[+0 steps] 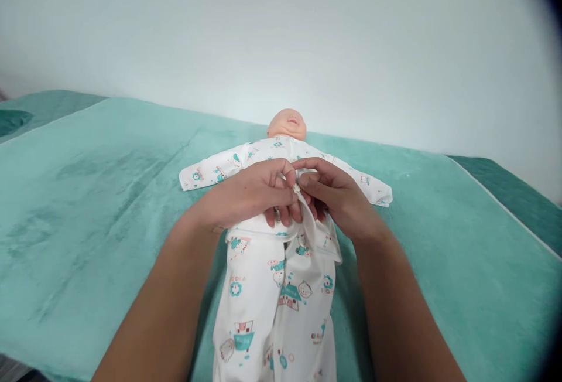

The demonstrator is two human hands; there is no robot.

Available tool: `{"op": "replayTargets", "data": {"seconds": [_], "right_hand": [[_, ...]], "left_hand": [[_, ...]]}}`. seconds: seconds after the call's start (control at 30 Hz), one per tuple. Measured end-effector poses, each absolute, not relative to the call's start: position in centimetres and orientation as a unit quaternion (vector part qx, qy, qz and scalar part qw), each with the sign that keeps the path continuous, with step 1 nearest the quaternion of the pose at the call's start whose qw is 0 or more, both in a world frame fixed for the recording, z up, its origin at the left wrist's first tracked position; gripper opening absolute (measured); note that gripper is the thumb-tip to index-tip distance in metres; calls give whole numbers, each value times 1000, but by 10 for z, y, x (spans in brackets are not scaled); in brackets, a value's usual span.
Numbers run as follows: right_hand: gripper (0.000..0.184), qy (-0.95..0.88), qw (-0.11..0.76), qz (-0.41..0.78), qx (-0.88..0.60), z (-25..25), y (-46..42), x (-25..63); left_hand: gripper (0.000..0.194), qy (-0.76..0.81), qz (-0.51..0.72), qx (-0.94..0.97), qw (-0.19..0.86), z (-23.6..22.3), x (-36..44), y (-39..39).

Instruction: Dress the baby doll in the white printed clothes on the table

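Note:
A baby doll (287,124) lies on its back, dressed in a white printed baby shirt (277,146) and matching white trousers (254,306). The long sleeves spread out to both sides. Over the doll's chest my left hand (267,191) pinches one front edge of the shirt between thumb and forefinger. Close against it, my right hand (327,188) grips the other edge with bent fingers. A small pale fastener (297,188) shows between my fingertips; whether it is closed I cannot tell. The shirt's lower flap hangs loosely over the top of the trousers.
Beneath the doll a soft teal cover (132,224) spreads over a wide flat surface, with darker teal strips along its left and right sides. A plain white wall (219,36) rises directly behind the surface.

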State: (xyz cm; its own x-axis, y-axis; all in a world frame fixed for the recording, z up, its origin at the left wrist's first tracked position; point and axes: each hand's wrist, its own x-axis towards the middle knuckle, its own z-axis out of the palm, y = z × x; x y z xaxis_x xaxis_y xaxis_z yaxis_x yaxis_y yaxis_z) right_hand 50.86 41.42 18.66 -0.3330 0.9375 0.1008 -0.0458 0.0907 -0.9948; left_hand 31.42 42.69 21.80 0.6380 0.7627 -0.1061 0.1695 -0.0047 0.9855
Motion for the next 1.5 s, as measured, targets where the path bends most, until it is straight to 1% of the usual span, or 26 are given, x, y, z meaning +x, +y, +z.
{"op": "replayTargets", "data": {"seconds": [0.13,0.2,0.27,0.33,0.43,0.5,0.57,0.6,0.7,0.77,0.87,0.97,1.07,1.13,1.27,1.33,1.43,1.5], "right_hand": [[18,-566,490,556,-361,184,416,510],[16,-546,525,546,-358,182,418,511],[12,-530,565,518,-364,180,420,513],[8,-524,604,470,-374,177,423,513],[5,-544,640,374,-394,173,427,510],[7,-577,638,308,-405,171,423,504],[9,-632,614,257,-397,169,412,495],[10,-663,596,239,-385,168,403,490],[15,-749,523,196,-356,159,368,476],[23,-778,481,156,-374,149,347,470],[35,-772,456,107,-429,138,331,464],[40,-773,426,70,-465,137,332,458],[32,-779,389,30,-491,143,338,453],[25,-775,383,16,-503,147,338,450],[21,-769,399,17,-500,150,326,451],[19,-784,392,36,-480,151,321,457],[17,-832,371,95,-403,153,327,476],[17,-831,391,110,-380,150,341,501]], "left_hand": [[6,327,210,683,618,223,312,423],[8,330,234,684,607,225,311,424],[8,341,296,676,582,224,312,427],[7,360,397,646,543,214,312,430],[7,380,561,562,474,182,304,424],[7,404,616,516,437,155,291,408],[5,444,601,510,426,132,276,384],[7,462,576,524,424,123,269,372],[22,482,516,580,407,108,258,343],[26,497,495,609,370,105,258,337],[19,543,463,632,303,104,263,340],[10,558,428,667,247,103,266,343],[4,564,421,683,193,102,265,337],[5,568,435,678,172,102,263,331],[4,560,437,679,185,102,259,323],[4,553,422,690,202,102,254,326],[11,544,403,707,205,104,243,341],[25,562,388,715,146,106,234,359]]}}
